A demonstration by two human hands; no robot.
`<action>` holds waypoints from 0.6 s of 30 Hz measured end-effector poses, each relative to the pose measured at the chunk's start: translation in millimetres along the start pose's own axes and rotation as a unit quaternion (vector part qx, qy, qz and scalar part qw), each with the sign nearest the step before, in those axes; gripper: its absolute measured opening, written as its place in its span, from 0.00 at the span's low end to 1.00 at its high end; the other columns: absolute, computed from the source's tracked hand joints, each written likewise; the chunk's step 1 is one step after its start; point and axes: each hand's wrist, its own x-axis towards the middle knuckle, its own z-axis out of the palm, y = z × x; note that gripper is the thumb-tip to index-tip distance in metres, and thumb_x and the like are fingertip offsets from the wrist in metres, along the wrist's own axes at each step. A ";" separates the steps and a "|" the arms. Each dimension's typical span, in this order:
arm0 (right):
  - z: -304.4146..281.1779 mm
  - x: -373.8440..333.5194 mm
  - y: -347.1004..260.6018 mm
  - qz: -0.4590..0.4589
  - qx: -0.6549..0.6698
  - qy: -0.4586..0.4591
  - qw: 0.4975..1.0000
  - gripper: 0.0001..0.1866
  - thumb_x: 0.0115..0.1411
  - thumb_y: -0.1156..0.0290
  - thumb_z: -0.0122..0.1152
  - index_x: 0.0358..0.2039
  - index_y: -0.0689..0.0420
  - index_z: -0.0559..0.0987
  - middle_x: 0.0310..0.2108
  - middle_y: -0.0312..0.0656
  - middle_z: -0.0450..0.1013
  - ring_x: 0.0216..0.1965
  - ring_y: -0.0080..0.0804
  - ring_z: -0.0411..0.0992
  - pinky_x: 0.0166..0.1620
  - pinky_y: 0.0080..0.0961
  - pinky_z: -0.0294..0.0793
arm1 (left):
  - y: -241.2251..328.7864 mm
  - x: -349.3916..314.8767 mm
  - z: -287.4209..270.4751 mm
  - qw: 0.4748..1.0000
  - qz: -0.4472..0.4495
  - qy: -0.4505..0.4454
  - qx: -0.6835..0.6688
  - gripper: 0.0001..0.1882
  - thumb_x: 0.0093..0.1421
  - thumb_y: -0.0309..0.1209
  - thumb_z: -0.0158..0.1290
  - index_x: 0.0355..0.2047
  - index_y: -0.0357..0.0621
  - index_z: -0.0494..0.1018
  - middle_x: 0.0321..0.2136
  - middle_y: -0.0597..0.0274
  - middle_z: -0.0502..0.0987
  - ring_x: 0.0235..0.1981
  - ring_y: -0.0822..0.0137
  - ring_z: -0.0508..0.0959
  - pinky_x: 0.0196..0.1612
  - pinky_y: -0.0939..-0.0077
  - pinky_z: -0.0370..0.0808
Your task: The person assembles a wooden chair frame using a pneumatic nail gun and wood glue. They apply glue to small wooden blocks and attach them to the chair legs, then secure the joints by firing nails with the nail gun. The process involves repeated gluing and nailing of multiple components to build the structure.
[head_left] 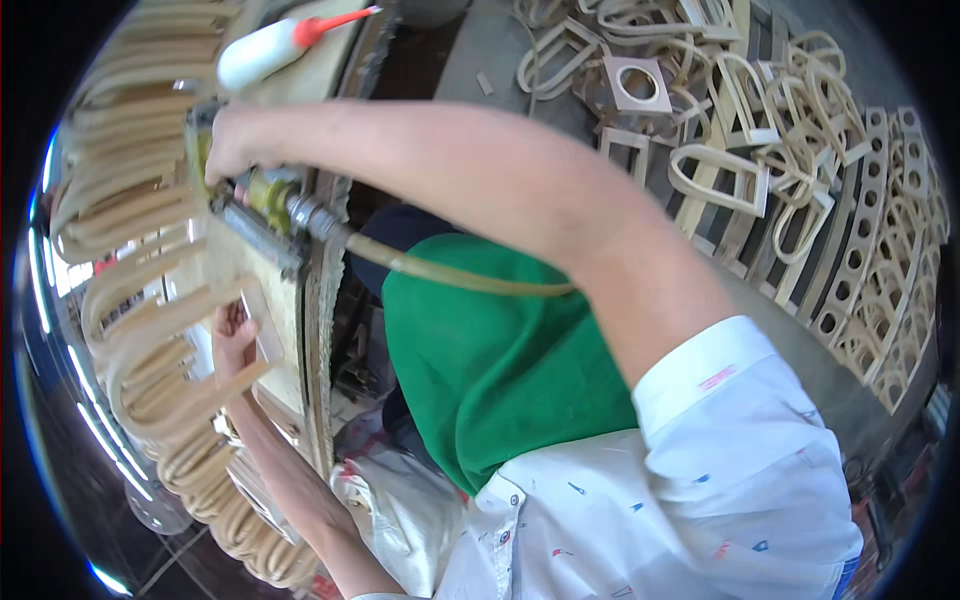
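Note:
My right hand (232,150) is closed on a green-and-silver air stapler (270,205), which lies low over the workbench. From its metal coupling a yellowish air hose (450,277) runs back past my body. My left hand (233,338) grips a short flat wood strip (262,322) at the open ends of a U-shaped bent-wood frame (190,312). Its fingers curl over the strip, and the frame's two legs lie on either side of the hand. The stapler's nose and part of my right fingers are hidden.
A white squeeze bottle with a red nozzle (262,55) lies on the workbench (235,255) beyond the stapler. Rows of bent-wood U pieces (135,140) line the left side. To my right, finished-looking wood frames (720,178) are heaped on a grey surface beside perforated wooden strips (862,230).

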 end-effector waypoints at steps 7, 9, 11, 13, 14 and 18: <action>29.3 37.6 37.2 -0.121 -0.183 0.103 0.970 0.13 0.46 0.68 0.60 0.28 0.65 0.83 0.30 0.55 0.78 0.36 0.45 0.79 0.41 0.35 0.77 | 23.8 -5.5 -6.3 0.998 -0.064 -0.018 0.013 0.38 0.50 0.25 0.64 0.61 0.38 0.61 0.56 0.60 0.68 0.56 0.67 0.68 0.60 0.71 0.62; 34.2 33.9 38.2 -0.181 -0.250 0.083 0.948 0.12 0.46 0.70 0.59 0.28 0.64 0.83 0.31 0.54 0.78 0.35 0.45 0.79 0.40 0.35 0.78 | 24.4 -13.4 -4.6 0.997 -0.074 -0.004 0.008 0.36 0.51 0.24 0.63 0.60 0.39 0.63 0.55 0.60 0.70 0.55 0.66 0.69 0.59 0.70 0.64; 37.4 28.4 39.9 -0.228 -0.268 0.079 0.933 0.12 0.46 0.70 0.59 0.28 0.63 0.83 0.31 0.53 0.79 0.35 0.45 0.79 0.39 0.35 0.78 | 31.5 -15.5 0.9 0.995 -0.101 0.012 0.005 0.34 0.51 0.24 0.63 0.59 0.40 0.64 0.54 0.61 0.71 0.54 0.66 0.70 0.58 0.70 0.65; 35.0 29.0 40.1 -0.217 -0.245 0.089 0.941 0.11 0.45 0.71 0.59 0.27 0.63 0.83 0.30 0.52 0.79 0.34 0.44 0.79 0.39 0.34 0.78 | 42.8 -9.6 15.6 0.993 -0.115 0.011 0.008 0.32 0.52 0.24 0.63 0.58 0.42 0.66 0.53 0.61 0.72 0.53 0.66 0.71 0.58 0.68 0.66; 34.9 26.8 38.1 -0.214 -0.236 0.089 0.944 0.10 0.45 0.71 0.60 0.27 0.63 0.83 0.29 0.52 0.79 0.34 0.44 0.79 0.38 0.34 0.78 | 45.6 -12.2 17.3 0.992 -0.128 0.013 0.001 0.32 0.52 0.24 0.63 0.58 0.42 0.66 0.53 0.61 0.72 0.53 0.66 0.71 0.59 0.68 0.65; 35.6 20.5 35.5 -0.169 -0.177 0.099 0.965 0.10 0.46 0.69 0.60 0.25 0.62 0.83 0.27 0.51 0.79 0.33 0.43 0.79 0.38 0.33 0.79 | 52.5 -15.3 18.4 0.988 -0.152 0.011 -0.020 0.32 0.53 0.24 0.61 0.59 0.42 0.65 0.55 0.61 0.71 0.55 0.66 0.70 0.62 0.68 0.62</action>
